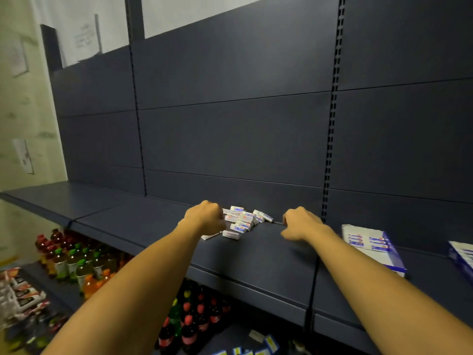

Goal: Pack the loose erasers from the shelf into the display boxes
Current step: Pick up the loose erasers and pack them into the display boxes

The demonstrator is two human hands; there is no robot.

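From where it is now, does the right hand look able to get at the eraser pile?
Probably yes: the right hand rests on the shelf just right of the eraser pile, with only bare shelf between them.

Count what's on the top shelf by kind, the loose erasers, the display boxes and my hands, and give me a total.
Loose erasers: about 15 in a heap, exact number hard to tell
Display boxes: 2, one right of the heap, another cut off by the picture's edge
Hands: 2, left hand and right hand
Total: about 19
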